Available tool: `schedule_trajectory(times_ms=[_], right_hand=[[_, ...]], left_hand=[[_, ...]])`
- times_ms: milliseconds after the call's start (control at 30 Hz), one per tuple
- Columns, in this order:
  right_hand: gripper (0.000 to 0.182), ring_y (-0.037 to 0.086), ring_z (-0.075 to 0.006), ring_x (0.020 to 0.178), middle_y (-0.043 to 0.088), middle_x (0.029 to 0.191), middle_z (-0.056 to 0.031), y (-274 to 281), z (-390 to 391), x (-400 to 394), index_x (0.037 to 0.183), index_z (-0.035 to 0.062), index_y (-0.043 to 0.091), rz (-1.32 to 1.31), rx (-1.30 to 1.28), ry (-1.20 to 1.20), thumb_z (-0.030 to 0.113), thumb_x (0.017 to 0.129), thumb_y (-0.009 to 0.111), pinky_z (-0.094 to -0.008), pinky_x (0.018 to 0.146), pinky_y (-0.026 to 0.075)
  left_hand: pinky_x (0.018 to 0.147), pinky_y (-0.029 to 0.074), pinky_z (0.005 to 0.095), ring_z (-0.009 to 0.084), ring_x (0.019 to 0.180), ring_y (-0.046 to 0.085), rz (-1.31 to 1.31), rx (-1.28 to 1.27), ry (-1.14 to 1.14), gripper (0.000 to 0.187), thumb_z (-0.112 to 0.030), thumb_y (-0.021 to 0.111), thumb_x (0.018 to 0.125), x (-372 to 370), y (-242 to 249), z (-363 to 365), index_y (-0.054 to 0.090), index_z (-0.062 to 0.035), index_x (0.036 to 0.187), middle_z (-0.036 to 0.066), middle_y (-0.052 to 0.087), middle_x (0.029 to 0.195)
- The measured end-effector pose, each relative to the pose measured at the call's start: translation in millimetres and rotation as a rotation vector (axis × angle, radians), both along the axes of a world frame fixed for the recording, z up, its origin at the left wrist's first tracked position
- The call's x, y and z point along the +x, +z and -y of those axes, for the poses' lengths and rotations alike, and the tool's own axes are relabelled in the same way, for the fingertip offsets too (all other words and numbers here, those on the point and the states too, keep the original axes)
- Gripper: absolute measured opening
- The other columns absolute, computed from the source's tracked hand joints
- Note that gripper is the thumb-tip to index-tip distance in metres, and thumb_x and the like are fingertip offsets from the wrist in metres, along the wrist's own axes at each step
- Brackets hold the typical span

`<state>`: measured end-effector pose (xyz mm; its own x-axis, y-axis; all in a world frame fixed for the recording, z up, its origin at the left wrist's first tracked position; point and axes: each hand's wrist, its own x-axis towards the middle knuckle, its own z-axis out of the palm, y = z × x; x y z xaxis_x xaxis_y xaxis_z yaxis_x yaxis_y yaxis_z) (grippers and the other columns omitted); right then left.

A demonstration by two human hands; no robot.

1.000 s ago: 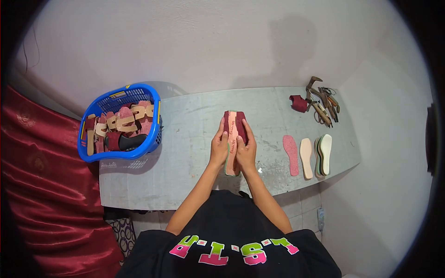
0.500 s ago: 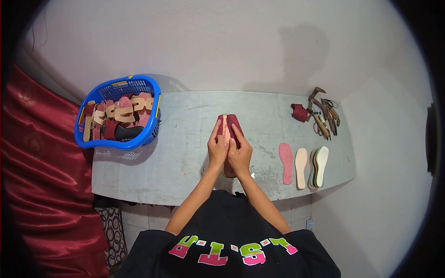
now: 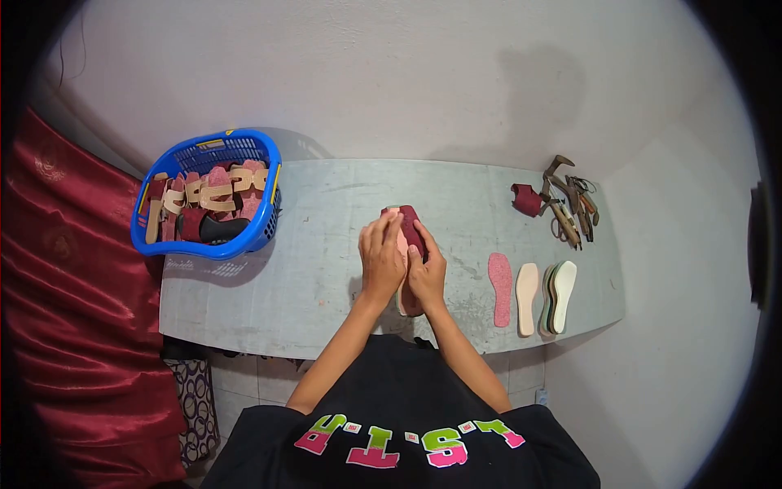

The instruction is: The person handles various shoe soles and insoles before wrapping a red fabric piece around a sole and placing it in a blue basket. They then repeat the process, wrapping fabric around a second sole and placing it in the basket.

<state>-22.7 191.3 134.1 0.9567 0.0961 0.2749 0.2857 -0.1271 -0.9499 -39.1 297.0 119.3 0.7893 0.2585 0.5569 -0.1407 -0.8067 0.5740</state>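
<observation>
Both hands clasp the sandal between them, on the tabletop; the left hand covers its near half, the right hand pinches its right edge; its long axis runs straight away from the grip, toe farthest

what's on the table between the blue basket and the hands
Nothing: the head view shows bare grey table between the basket and the left hand.

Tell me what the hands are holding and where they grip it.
Both hands, left hand and right hand, hold a maroon-strapped sandal, fingers pressing its strap and sides.
</observation>
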Motion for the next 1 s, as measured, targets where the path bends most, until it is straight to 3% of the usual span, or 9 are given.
schedule_trajectory(times_ms=[67, 267, 433, 500, 633, 667, 800, 867, 1000], right_hand=[[0.046, 0.066, -0.0333, 0.116, 0.064, 0.129, -0.0249, 0.7, -0.6, -1.3, 0.138, 0.0019, 0.056, -0.023, 0.022, 0.019, 0.003, 0.092, 0.052, -0.0386, 0.099, 0.049], [0.046, 0.066, -0.0369, 0.114, 0.064, 0.127, -0.0279, 10.5, -5.2, -5.2, 0.138, 0.0012, 0.056, -0.060, -0.121, 0.050, 0.002, 0.092, 0.051, -0.0403, 0.097, 0.050], [0.061, 0.064, -0.0400, 0.094, 0.066, 0.105, -0.0247, -3.0, -13.9, -13.3, 0.146, 0.0066, 0.042, 0.183, -0.403, 0.066, 0.000, 0.087, 0.056, -0.0467, 0.081, 0.053], [0.060, 0.062, -0.0402, 0.088, 0.064, 0.099, -0.0233, -7.9, -22.4, -20.9, 0.145, 0.0078, 0.042, 0.226, -0.574, 0.088, 0.001, 0.088, 0.057, -0.0476, 0.076, 0.051], [0.062, 0.056, -0.0375, 0.080, 0.056, 0.090, -0.0184, -7.4, -50.4, -35.0, 0.144, 0.0117, 0.042, 0.417, -0.823, 0.057, 0.003, 0.085, 0.061, -0.0464, 0.070, 0.047], [0.070, 0.060, -0.0372, 0.092, 0.060, 0.108, -0.0173, -8.9, -56.3, -38.8, 0.147, 0.0174, 0.041, 0.302, -0.925, 0.105, 0.008, 0.082, 0.067, -0.0465, 0.075, 0.050], [0.071, 0.058, -0.0375, 0.104, 0.060, 0.120, -0.0166, 14.1, -80.9, -58.5, 0.146, 0.0163, 0.041, 0.361, -0.845, 0.067, 0.010, 0.080, 0.067, -0.0477, 0.082, 0.049], [0.070, 0.054, -0.0387, 0.113, 0.059, 0.130, -0.0157, 27.2, -86.4, -62.0, 0.144, 0.0140, 0.040, 0.086, -0.771, 0.195, 0.010, 0.079, 0.065, -0.0510, 0.091, 0.047], [0.059, 0.058, -0.0393, 0.107, 0.058, 0.131, -0.0165, 0.0, -89.5, -60.8, 0.135, 0.0091, 0.049, 0.172, -0.605, 0.226, 0.005, 0.078, 0.061, -0.0497, 0.093, 0.049]], left_hand=[[0.110, 0.039, 0.0462, 0.0369, 0.125, 0.050, 0.072, -0.028, -0.086, 0.050, -0.001, 0.055, 0.087, 3.2, -2.2, 0.6, 0.058, -0.0038, 0.137, 0.017, 0.057, 0.134], [0.104, 0.046, 0.0407, 0.0337, 0.120, 0.057, -0.126, -0.170, -0.177, 0.047, 0.002, 0.053, 0.090, -0.6, 1.0, -10.7, 0.058, -0.0006, 0.137, 0.019, 0.058, 0.137], [0.106, 0.045, 0.0373, 0.0260, 0.124, 0.057, -0.143, -0.505, -0.367, 0.048, -0.003, 0.046, 0.095, -2.3, -23.1, -38.7, 0.054, -0.0026, 0.142, 0.014, 0.055, 0.144], [0.108, 0.042, 0.0343, 0.0213, 0.127, 0.053, -0.425, -1.462, -0.415, 0.052, -0.013, 0.041, 0.098, -8.1, -27.0, -39.3, 0.046, -0.0067, 0.150, 0.007, 0.053, 0.146], [0.106, 0.043, 0.0345, 0.0168, 0.121, 0.054, -0.225, -1.710, -0.541, 0.058, -0.022, 0.039, 0.102, -15.8, -42.4, -48.9, 0.031, -0.0091, 0.157, 0.008, 0.053, 0.142], [0.106, 0.043, 0.0345, 0.0168, 0.121, 0.054, -0.223, -1.710, -0.553, 0.058, -0.022, 0.039, 0.102, -13.4, -40.5, -54.8, 0.031, -0.0091, 0.157, 0.008, 0.053, 0.142], [0.094, 0.053, 0.0363, 0.0209, 0.112, 0.061, -0.111, -1.790, -0.539, 0.058, -0.008, 0.051, 0.095, -29.4, -46.5, -76.9, 0.035, -0.0105, 0.150, 0.011, 0.058, 0.128], [0.093, 0.054, 0.0366, 0.0218, 0.111, 0.062, -0.122, -1.748, -0.519, 0.060, -0.002, 0.053, 0.092, -28.3, -60.7, -88.1, 0.036, -0.0095, 0.150, 0.011, 0.059, 0.127], [0.093, 0.055, 0.0379, 0.0252, 0.109, 0.065, -0.070, -1.763, -0.492, 0.067, 0.013, 0.053, 0.087, -23.7, -64.1, -104.8, 0.038, -0.0070, 0.149, 0.014, 0.060, 0.127]])
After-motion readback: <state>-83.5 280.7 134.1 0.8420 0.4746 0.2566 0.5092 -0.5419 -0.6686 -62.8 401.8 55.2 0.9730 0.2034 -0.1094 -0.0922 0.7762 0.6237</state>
